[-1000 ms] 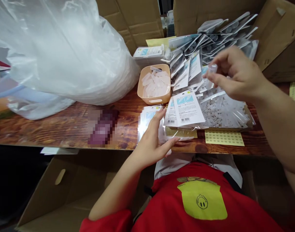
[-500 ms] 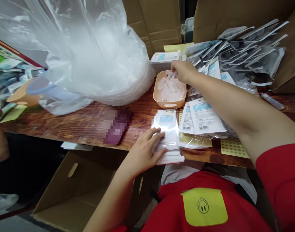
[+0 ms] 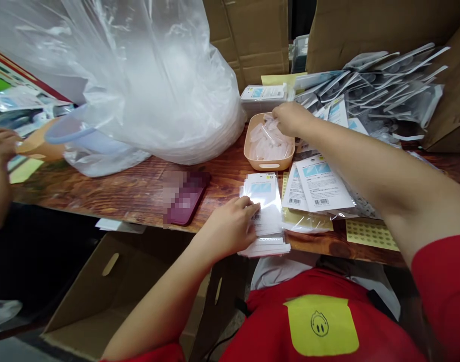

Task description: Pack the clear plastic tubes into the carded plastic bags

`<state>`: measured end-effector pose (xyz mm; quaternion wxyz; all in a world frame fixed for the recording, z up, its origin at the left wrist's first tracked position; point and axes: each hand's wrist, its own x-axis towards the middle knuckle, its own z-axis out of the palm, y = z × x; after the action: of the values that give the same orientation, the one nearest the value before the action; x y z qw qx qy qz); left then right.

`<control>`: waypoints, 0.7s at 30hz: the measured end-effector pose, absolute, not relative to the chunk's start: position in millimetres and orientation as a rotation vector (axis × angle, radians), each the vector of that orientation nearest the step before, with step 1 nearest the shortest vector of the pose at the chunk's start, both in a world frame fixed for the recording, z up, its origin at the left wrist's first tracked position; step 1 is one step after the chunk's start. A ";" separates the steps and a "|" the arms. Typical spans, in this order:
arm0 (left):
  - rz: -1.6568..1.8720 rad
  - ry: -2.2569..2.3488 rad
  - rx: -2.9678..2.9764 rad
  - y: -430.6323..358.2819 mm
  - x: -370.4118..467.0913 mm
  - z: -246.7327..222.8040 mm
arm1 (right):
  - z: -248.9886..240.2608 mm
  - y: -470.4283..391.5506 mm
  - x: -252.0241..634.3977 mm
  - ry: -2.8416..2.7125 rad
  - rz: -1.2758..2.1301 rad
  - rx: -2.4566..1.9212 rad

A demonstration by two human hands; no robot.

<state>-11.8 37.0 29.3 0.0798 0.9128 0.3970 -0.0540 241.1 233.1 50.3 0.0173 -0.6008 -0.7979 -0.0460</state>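
Where glossy packets [image 3: 266, 211] overlap, the left hand [image 3: 232, 224] rests half-open, right hand [image 3: 291, 119] grip unclear.

The single camera sits on the person's head, looking forward and steeply down from close above the wooden tabletop [image 3: 112, 196]; it takes in the red shirt [image 3: 267, 322] at the bottom and cardboard [image 3: 252, 40] behind, with no second view sharing the scene.
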 end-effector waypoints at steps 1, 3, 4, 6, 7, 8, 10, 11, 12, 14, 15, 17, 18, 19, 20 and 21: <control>-0.175 1.194 2.740 37.2 -10.5 29.1 | 54.6 223.3 242.9 -2.442 -0.136 -1.859; -0.191 1.203 2.760 36.6 -9.0 27.9 | 61.2 198.1 249.4 -2.310 -0.054 -1.789; -0.195 1.206 2.770 36.0 -9.1 26.8 | 63.3 182.3 253.5 -2.215 0.018 -1.726; -0.157 1.206 2.786 33.9 -10.5 23.2 | 65.4 144.3 261.8 -2.003 0.205 -1.565; -0.095 1.210 2.784 32.6 -11.6 20.5 | 65.4 122.5 265.0 -1.919 0.295 -1.485; 0.006 1.220 2.766 31.0 -12.7 17.2 | 64.9 99.6 266.9 -1.861 0.380 -1.419; 0.294 1.281 2.661 26.7 -13.8 8.7 | 61.8 52.8 265.6 -1.775 0.519 -1.315; 0.455 1.338 2.571 24.0 -13.4 4.0 | 59.1 30.5 262.2 -1.746 0.566 -1.279; 0.606 1.401 2.462 20.8 -12.3 -0.5 | 55.3 9.9 257.1 -1.724 0.580 -1.244; 0.842 1.511 2.242 13.7 -7.3 -8.1 | 44.7 -24.0 243.2 -1.703 0.516 -1.162; 0.925 1.549 2.152 9.9 -3.8 -10.8 | 38.2 -36.8 235.4 -1.693 0.461 -1.124; 1.052 1.585 2.018 2.9 4.4 -14.5 | 24.6 -54.3 220.9 -1.664 0.375 -1.068; 1.108 1.591 1.969 -0.2 8.5 -15.8 | 18.2 -59.6 214.8 -1.644 0.356 -1.047; 1.161 1.593 1.920 -2.7 12.5 -16.9 | 12.5 -63.0 209.9 -1.621 0.354 -1.033; 1.201 1.589 1.863 -4.8 15.9 -18.0 | 7.6 -65.2 206.2 -1.599 0.362 -1.028; 1.216 1.571 1.803 -6.3 18.9 -19.1 | 3.7 -66.3 203.7 -1.579 0.372 -1.030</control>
<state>18.9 -6.3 -19.1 0.2276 0.6544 0.5702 0.4414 203.7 -66.3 3.7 0.5730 -0.4393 -0.6734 0.1589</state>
